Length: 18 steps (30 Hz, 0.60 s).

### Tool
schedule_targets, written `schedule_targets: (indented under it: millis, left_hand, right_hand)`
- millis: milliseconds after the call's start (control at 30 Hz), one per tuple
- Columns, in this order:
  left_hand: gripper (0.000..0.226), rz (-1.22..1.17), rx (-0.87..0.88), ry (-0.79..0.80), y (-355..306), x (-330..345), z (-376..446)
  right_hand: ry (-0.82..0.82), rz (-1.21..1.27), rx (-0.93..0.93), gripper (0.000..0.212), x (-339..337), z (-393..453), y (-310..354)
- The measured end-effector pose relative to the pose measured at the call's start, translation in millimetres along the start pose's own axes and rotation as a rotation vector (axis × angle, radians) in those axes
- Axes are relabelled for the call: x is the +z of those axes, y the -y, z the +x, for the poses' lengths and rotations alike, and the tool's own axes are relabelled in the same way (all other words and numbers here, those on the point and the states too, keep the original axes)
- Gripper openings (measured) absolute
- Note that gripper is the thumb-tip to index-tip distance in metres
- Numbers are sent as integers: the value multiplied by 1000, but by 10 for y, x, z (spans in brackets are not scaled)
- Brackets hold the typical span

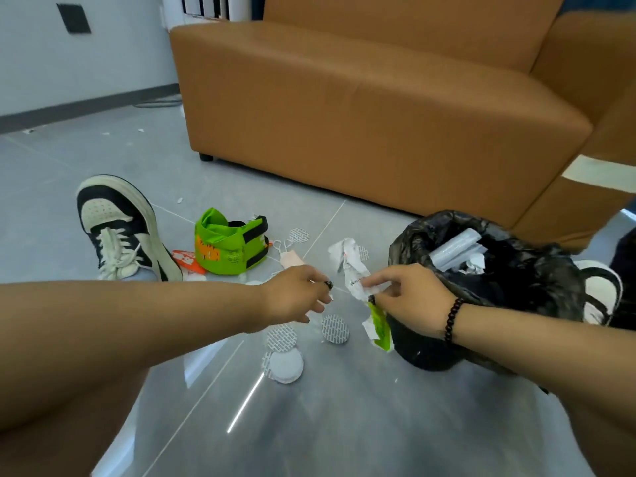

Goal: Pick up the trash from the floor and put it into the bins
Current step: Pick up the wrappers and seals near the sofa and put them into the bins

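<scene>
Right hand (pixel 406 297) pinching crumpled wrapper (pixel 358 273) hanging lengthwise beside bin (pixel 499 287), left hand (pixel 296 294) curled, grip unclear

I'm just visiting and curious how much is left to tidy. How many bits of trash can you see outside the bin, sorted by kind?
Round white pads: 5, e.g.; one more is partly hidden.
Green bag: 1
Orange wrapper: 1
Pink face mask: 1
Crumpled paper wrappers, in the right hand: 2, white and green
Total: 10
</scene>
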<state>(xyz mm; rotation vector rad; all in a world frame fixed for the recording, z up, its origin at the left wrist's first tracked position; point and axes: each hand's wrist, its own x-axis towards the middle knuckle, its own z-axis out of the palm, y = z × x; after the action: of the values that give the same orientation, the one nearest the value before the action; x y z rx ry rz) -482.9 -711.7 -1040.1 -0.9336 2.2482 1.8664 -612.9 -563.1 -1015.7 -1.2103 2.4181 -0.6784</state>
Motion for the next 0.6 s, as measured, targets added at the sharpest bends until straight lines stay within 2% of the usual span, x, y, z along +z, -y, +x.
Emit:
schedule_targets:
  millis: [100, 233, 400, 600]
  left_hand:
    - [18, -40, 48, 4, -254, 123, -238]
    - [34, -105, 114, 40, -589, 239, -544]
    - [36, -124, 223, -6, -927, 424, -917]
    - [18, -28, 405, -88, -1047, 455, -1220]
  right_hand:
    - [-35, 64, -29, 29, -296, -387, 84]
    - [-33, 180, -48, 27, -563, -785, 170]
    - [-19, 282, -112, 22, -797, -1098, 336]
    - [-118, 328, -160, 20, -927, -1218, 458]
